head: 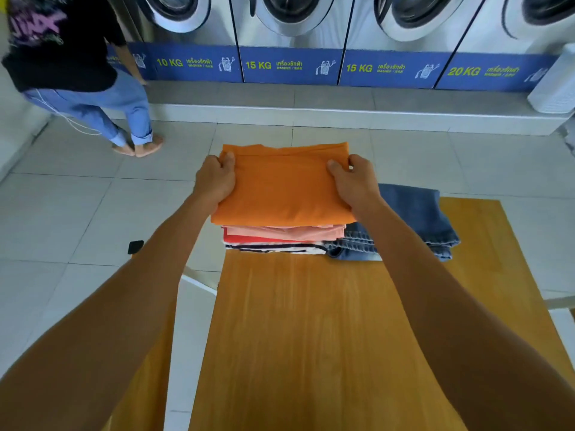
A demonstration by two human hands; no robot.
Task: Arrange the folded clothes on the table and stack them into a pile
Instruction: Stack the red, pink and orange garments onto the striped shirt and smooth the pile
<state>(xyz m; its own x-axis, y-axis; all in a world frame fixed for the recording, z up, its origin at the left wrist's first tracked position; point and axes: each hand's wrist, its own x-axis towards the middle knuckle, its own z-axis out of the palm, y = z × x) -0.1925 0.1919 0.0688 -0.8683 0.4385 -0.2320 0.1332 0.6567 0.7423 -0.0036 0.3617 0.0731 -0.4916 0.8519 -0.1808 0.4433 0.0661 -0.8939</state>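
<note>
**Both hands grip the orange garment on top of the pile**

A folded orange garment (283, 185) lies on top of a pile of folded clothes (284, 239) at the far end of a wooden surface (298, 337). The left hand (214, 180) is closed around the garment's left edge, thumb pressed on the top of the cloth and fingers curled beneath. The right hand (354, 181) clasps the right edge in the same way, thumb on top near the far corner. Both forearms reach out from the lower corners of the view over the surface.

Under the orange garment the pile shows a peach layer, then a red one, then a white piece with dark stripes at the bottom, their folded edges facing the person. Folded blue jeans (413, 225) lie just beside the pile on its right, touching it, with hems pointing toward the right edge of the surface.

Beyond the surface a pale tiled floor (93, 197) runs to a raised step carrying a row of front-loading washing machines (289, 26) with blue panels marked 10 KG, 15 KG, 15 KG and 20 KG. At the far left another person (77, 73) in a black top and light blue jeans stands barefoot by the machines. A small dark object (135, 246) shows just above the left forearm; what it is cannot be told.
</note>
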